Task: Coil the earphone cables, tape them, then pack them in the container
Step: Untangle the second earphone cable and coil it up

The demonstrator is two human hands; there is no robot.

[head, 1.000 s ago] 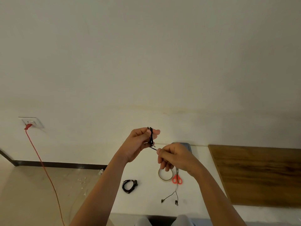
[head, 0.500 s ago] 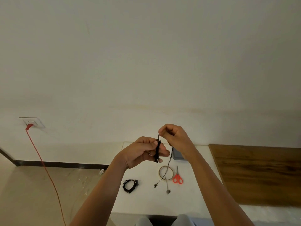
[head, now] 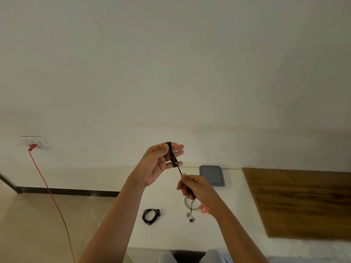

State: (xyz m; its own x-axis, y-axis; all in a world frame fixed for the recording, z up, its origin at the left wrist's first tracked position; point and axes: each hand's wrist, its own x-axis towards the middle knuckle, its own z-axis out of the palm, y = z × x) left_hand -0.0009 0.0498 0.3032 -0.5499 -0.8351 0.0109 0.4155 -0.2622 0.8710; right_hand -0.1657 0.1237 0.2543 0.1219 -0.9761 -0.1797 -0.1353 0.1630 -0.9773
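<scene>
1. Left hand (head: 161,164): fingers nearly straight, with the cable (head: 171,154) wound round them and the thumb pinning the loops. The coil is in the air above the table (head: 171,236).
2. Right hand (head: 196,188): fingers curled, pinching the cable's free run taut. The earbuds (head: 190,218) dangle below it.
3. Risk: loops may slide off the straight fingertips if the thumb eases or the right hand pulls too hard.
4. Risk: the dangling earbuds may snag the tape (head: 191,203) or scissors (head: 205,209) beneath.
5. Count: two earphone sets, one in hand and one coiled set (head: 151,216) on the table; one tape roll; one pair of scissors, partly hidden; one container (head: 211,175).
</scene>
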